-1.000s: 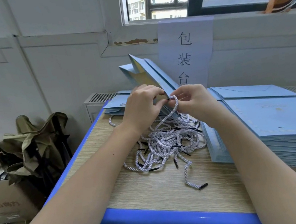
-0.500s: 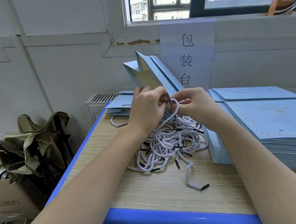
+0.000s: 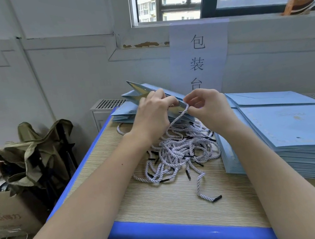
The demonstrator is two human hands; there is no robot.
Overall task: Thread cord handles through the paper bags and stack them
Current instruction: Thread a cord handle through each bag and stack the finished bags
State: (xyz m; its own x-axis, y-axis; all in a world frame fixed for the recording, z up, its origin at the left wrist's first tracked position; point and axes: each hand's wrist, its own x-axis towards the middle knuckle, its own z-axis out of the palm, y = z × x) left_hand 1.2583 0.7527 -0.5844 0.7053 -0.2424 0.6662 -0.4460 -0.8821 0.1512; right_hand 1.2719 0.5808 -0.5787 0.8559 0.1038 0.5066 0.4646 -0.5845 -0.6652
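A light blue paper bag point(image 3: 139, 89) is propped open above the table's far middle. My left hand point(image 3: 152, 113) grips its upper edge. My right hand point(image 3: 205, 106) pinches a white twisted cord point(image 3: 176, 118) at the bag's rim; the cord runs down into a loose heap of cords with black tips point(image 3: 179, 152) on the table. A tall stack of flat blue bags point(image 3: 295, 137) lies to the right. A few flat bags point(image 3: 124, 114) lie behind my left hand, one with a cord loop showing.
The wooden table has a blue rim point(image 3: 187, 233). A paper sign point(image 3: 200, 53) hangs on the wall behind. Left of the table, on the floor, are a folded olive stool point(image 3: 35, 155) and a cardboard box point(image 3: 6, 211).
The bag has tipped lower and both hands have shifted slightly right; my right hand has drawn the cord further along at the bag's rim.
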